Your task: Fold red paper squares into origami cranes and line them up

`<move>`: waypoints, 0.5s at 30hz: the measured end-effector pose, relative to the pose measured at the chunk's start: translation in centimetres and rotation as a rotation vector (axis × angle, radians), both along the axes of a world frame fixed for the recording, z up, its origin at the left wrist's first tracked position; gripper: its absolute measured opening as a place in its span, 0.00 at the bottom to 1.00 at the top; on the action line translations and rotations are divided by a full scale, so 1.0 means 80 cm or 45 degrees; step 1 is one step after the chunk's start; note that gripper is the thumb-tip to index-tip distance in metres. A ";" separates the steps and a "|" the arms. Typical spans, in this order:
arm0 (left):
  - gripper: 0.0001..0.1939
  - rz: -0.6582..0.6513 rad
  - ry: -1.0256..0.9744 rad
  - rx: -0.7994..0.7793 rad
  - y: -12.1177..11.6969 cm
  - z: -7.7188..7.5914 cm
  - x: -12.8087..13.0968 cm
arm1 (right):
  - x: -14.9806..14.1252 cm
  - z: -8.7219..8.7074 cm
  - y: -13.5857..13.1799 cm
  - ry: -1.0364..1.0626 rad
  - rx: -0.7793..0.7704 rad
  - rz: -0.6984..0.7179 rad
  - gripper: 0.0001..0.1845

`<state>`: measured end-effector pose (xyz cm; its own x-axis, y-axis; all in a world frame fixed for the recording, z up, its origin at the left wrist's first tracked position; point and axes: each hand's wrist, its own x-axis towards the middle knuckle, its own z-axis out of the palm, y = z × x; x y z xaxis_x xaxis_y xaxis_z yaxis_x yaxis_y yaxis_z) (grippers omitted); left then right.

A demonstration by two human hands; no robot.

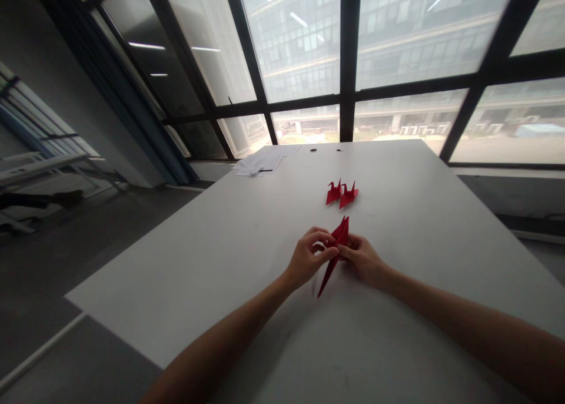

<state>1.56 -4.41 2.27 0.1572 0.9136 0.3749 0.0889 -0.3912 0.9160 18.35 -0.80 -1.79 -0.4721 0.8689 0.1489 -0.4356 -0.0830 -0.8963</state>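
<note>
Both the left hand (311,255) and right hand (362,259) pinch the folded red paper (329,274) above the white table (185,280). Beyond it stand two red paper cranes (348,196); loose sheets (260,161), seemingly printed, lie farther left.

The pointed red folded form (340,233) looked like matt, creased paper, while the broad white rectangular table (185,268) had a smooth, faintly glossy surface.
</note>
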 end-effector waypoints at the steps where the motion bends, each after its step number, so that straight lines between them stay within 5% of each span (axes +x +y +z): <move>1: 0.11 0.013 0.018 0.015 0.000 -0.001 0.000 | 0.000 0.000 0.000 0.002 0.006 -0.023 0.14; 7: 0.19 0.103 -0.086 -0.055 0.002 -0.011 0.003 | 0.000 0.001 -0.001 -0.099 0.048 -0.171 0.14; 15: 0.16 0.042 -0.199 -0.346 0.005 -0.007 0.003 | -0.002 0.013 -0.008 -0.104 0.053 -0.173 0.16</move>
<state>1.78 -4.04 1.75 0.0856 0.9873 0.1339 -0.0526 -0.1298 0.9902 18.18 -1.42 -0.76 -0.3623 0.9196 0.1519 -0.3658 0.0096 -0.9307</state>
